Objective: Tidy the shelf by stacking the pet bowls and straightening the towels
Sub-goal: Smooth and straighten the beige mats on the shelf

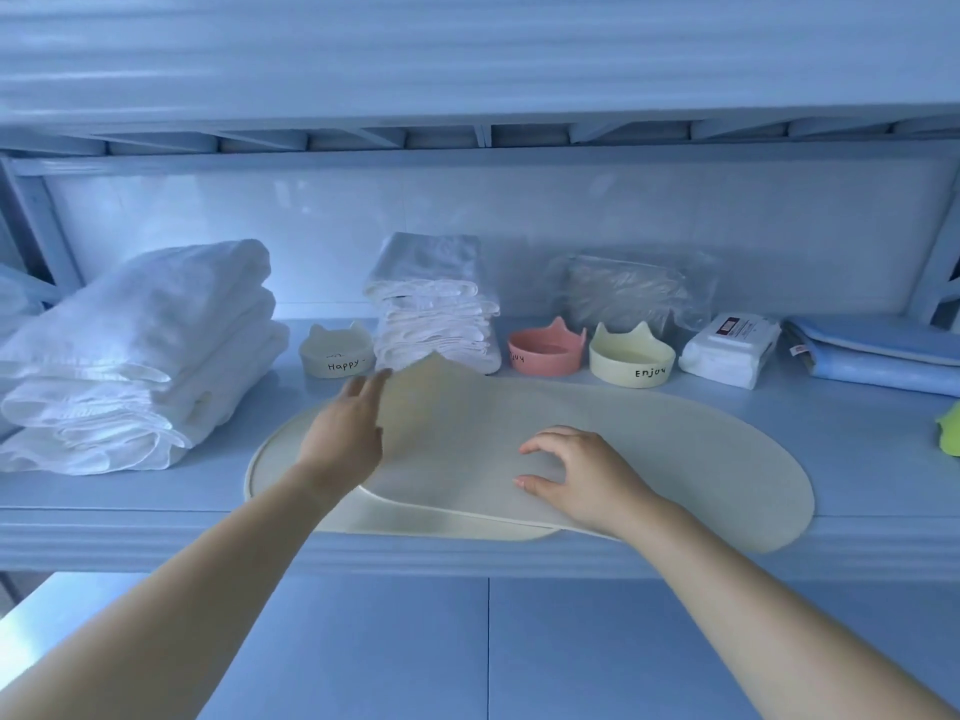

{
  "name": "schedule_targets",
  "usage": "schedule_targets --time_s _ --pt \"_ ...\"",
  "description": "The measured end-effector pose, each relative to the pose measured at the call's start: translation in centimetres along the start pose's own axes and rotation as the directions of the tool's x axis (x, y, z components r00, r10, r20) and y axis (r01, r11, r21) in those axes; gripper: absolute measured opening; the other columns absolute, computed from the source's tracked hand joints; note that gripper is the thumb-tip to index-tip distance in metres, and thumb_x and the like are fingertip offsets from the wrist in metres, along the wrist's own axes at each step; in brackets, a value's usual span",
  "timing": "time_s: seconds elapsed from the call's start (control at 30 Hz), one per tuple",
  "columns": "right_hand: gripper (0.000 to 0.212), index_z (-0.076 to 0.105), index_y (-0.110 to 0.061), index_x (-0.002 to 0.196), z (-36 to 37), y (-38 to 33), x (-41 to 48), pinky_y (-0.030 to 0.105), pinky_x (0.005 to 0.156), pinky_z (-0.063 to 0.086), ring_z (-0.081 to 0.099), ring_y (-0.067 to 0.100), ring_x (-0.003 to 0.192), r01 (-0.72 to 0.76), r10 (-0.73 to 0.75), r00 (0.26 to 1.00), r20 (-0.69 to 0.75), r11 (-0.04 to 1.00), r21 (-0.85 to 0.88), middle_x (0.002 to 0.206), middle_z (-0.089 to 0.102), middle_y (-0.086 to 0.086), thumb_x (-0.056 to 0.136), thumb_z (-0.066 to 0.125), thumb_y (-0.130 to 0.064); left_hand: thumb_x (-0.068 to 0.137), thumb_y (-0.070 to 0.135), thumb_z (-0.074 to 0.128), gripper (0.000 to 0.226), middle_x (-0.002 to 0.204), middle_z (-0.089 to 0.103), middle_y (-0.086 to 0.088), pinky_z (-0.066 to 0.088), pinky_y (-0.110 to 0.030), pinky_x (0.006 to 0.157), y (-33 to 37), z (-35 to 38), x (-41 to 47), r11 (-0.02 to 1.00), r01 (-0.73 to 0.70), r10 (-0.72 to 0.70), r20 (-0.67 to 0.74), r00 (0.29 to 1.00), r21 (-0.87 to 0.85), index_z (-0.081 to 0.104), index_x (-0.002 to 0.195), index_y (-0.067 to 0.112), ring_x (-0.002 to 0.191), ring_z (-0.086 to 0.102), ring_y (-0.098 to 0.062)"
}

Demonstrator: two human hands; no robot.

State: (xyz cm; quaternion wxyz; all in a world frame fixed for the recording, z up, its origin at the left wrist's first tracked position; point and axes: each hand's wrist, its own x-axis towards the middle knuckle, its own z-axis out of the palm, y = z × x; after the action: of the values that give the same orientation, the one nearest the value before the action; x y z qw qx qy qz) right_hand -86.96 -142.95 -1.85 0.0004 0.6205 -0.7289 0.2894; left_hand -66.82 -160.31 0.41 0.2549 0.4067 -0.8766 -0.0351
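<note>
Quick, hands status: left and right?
Left hand: holding the mat's lifted edge.
Right hand: open, fingertips pressing the mat, holding nothing.

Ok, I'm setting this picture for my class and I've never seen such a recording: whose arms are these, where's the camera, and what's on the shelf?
No machine here: a person wears one camera on the head, so you look down at their bare arms. The left hand is at a raised flap of the top mat; blur hides whether it grips. The right hand presses fingertips on that mat, which overlaps a lower mat. Behind on the shelf stand a cream bowl, pink bowl and yellow bowl, unstacked, plus a big towel stack and a small towel stack.
</note>
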Motion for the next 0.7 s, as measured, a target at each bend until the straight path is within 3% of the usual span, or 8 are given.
schedule_targets --time_s 0.07,0.13,0.27,0.37,0.43,0.5,0.63,0.7 --pt "0.035 0.063 -0.022 0.109 0.4 -0.2 0.1 0.026 0.094 0.041 0.054 0.011 0.108 -0.005 0.005 1.000 0.030 1.000 -0.007 0.116 0.060 -0.007 0.080 0.067 -0.041 0.082 0.006 0.055 0.075 0.153 0.013 -0.007 0.044 -0.041 0.090 -0.1 0.8 -0.6 0.996 -0.083 0.082 0.050 0.995 0.023 0.020 0.145 0.028 0.127 0.038 -0.033" --pt "0.037 0.063 -0.025 0.108 0.6 -0.3 0.2 0.028 0.094 0.043 0.054 0.009 0.108 -0.020 0.021 0.997 0.075 1.000 -0.009 0.115 0.060 -0.011 0.078 0.066 -0.047 0.087 0.021 0.054 0.063 0.155 0.004 -0.003 0.036 -0.042 0.105 -0.4 1.5 -0.9 0.989 -0.143 0.138 0.101 0.985 0.047 0.027 0.143 0.033 0.137 0.022 -0.032" --pt "0.053 0.063 -0.030 0.109 0.3 -0.6 0.1 0.022 0.096 0.040 0.050 0.001 0.112 -0.035 0.032 0.984 0.175 0.999 0.015 0.118 0.056 -0.019 0.068 0.066 -0.062 0.094 0.044 0.040 0.036 0.143 0.039 0.015 0.000 -0.037 0.117 -1.4 1.8 -1.1 0.901 -0.406 0.356 0.273 0.893 0.154 0.050 0.128 0.037 0.143 0.009 -0.019" --pt "0.065 0.061 -0.032 0.116 -0.1 -0.7 -0.2 0.015 0.098 0.028 0.041 -0.003 0.123 -0.038 0.038 0.969 0.242 0.999 -0.005 0.132 0.048 -0.020 0.062 0.068 -0.066 0.090 0.038 0.036 0.039 0.134 0.048 0.015 -0.009 -0.022 0.114 -2.5 0.8 -1.3 0.917 -0.398 0.382 0.305 0.872 -0.010 0.056 0.123 0.034 0.142 0.014 -0.011" --pt "0.065 0.059 -0.033 0.119 -0.3 -0.8 -0.3 0.016 0.100 0.025 0.037 -0.004 0.126 -0.058 0.058 0.958 0.280 0.998 -0.007 0.138 0.043 -0.019 0.063 0.070 -0.064 0.085 0.019 0.045 0.039 0.131 0.046 0.013 -0.006 -0.008 0.106 -3.4 -0.2 -1.4 0.936 -0.286 0.338 0.300 0.892 -0.206 0.060 0.117 0.036 0.137 0.020 -0.006" --pt "0.059 0.059 -0.034 0.118 -0.4 -1.0 -0.3 0.015 0.100 0.026 0.037 -0.005 0.127 -0.086 0.080 0.955 0.286 0.996 0.007 0.140 0.043 -0.017 0.065 0.071 -0.058 0.075 0.007 0.054 0.054 0.137 0.040 0.015 0.006 -0.010 0.104 -4.2 -1.0 -1.5 0.953 -0.220 0.281 0.343 0.896 -0.207 0.058 0.112 0.046 0.136 0.019 -0.005" --pt "0.045 0.064 -0.030 0.112 -0.3 -2.0 -0.4 0.011 0.092 0.028 0.043 -0.003 0.123 -0.059 0.071 0.957 0.283 0.997 -0.049 0.133 0.051 -0.019 0.070 0.065 -0.047 0.077 0.027 0.065 0.037 0.129 0.050 0.023 0.027 -0.015 0.101 -4.9 -1.5 -1.5 0.965 -0.261 0.256 0.324 0.911 -0.029 0.061 0.101 0.054 0.125 0.039 -0.003" --pt "0.023 0.067 -0.022 0.086 0.0 -2.7 -0.4 0.021 0.081 0.043 0.057 0.007 0.106 -0.037 0.051 0.967 0.251 0.997 -0.060 0.113 0.066 -0.008 0.072 0.056 -0.036 0.082 0.034 0.063 0.023 0.116 0.059 0.026 0.040 -0.021 0.092 -5.1 -1.7 -1.7 0.962 -0.272 0.268 0.239 0.933 -0.016 0.064 0.095 0.053 0.111 0.052 -0.002"
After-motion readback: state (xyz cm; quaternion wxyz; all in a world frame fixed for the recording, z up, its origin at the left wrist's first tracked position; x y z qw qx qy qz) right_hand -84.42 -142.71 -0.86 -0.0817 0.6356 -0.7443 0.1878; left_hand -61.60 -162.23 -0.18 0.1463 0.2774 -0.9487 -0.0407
